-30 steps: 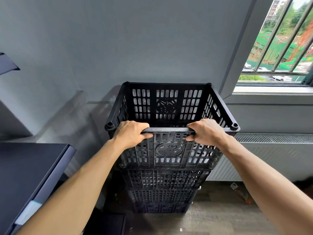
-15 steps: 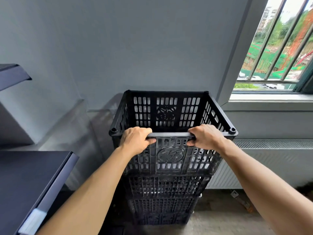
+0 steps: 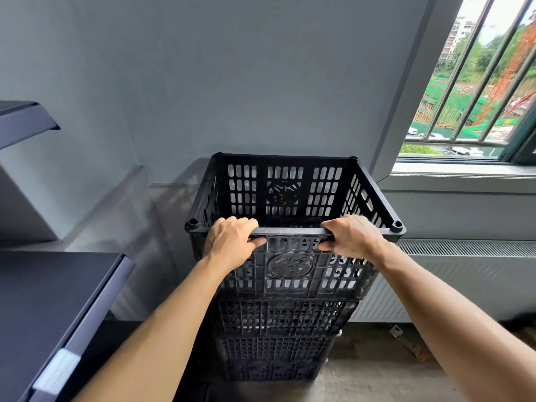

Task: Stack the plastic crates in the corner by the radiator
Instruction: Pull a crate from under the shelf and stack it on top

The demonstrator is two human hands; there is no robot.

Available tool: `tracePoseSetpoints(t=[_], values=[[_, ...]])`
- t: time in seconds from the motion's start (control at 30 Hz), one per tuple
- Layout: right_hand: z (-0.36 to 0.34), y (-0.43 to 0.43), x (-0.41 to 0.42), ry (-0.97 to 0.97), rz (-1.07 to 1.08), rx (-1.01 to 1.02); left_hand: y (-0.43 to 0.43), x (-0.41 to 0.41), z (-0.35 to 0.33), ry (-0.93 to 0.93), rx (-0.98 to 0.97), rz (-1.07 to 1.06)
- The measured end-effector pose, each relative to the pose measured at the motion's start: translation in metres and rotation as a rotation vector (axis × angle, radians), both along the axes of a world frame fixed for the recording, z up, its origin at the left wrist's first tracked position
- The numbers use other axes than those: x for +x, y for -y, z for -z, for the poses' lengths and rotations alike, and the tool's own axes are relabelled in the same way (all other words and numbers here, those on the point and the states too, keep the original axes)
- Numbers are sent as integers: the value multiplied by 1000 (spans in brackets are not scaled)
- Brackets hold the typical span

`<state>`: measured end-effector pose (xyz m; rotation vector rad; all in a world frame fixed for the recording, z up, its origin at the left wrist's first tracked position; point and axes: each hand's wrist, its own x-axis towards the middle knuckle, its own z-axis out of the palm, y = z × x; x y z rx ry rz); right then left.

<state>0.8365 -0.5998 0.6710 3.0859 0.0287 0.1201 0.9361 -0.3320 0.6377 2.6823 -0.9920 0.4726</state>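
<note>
A black slotted plastic crate (image 3: 284, 195) sits on top of a stack of black crates (image 3: 275, 335) standing in the corner, just left of the white radiator (image 3: 470, 274). My left hand (image 3: 230, 245) grips the left part of the top crate's near rim. My right hand (image 3: 352, 237) grips the right part of the same rim. Fingers of both hands curl over the rim's edge. The top crate looks empty inside.
A dark shelf unit (image 3: 58, 309) juts in at the lower left, with another dark shelf (image 3: 26, 117) above it. A grey wall stands behind the stack. The barred window (image 3: 475, 91) and its sill lie up right. Bare concrete floor (image 3: 377, 378) shows before the radiator.
The top crate has come down a little in view and sits lower on the stack. Both hands keep their grip on the near rim.
</note>
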Motion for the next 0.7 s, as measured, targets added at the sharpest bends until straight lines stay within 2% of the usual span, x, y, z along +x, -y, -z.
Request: tracePoseSetpoints(t=[0.37, 0.6, 0.7], values=[[2, -4, -2, 20, 25, -4, 1, 1, 4, 25, -25, -16], [25, -10, -16, 297, 103, -14, 2, -2, 4, 40, -36, -31], [32, -13, -16, 333, 164, -21, 2, -4, 3, 41, -31, -38]])
